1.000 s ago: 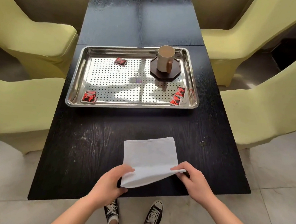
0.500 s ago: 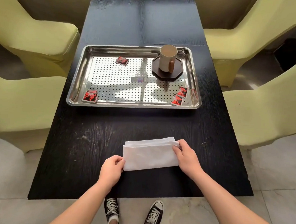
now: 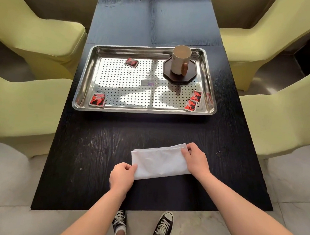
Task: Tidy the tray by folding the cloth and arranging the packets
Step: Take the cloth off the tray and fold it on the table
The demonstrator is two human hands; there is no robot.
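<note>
A white cloth (image 3: 158,162), folded into a narrow rectangle, lies on the black table (image 3: 94,150) near its front edge. My left hand (image 3: 122,175) pinches the cloth's near left corner. My right hand (image 3: 196,159) holds its right end, fingers curled over the far right corner. Behind it stands a perforated steel tray (image 3: 83,87). Red packets lie scattered in the tray: one stack at the front left (image 3: 97,100), one at the back (image 3: 131,62), two at the front right (image 3: 196,96) (image 3: 190,106).
A beige mug (image 3: 180,60) stands on a dark octagonal coaster (image 3: 189,77) in the tray's back right corner. A small silver packet (image 3: 147,82) lies mid-tray. Yellow-green covered chairs (image 3: 24,100) (image 3: 287,111) flank the table on both sides. My sneakers (image 3: 163,226) show below the table edge.
The cloth's near edge, lifted a second ago, has been folded away from me onto the far edge, halving the cloth. Both hands followed forward and now hold its ends almost still.
</note>
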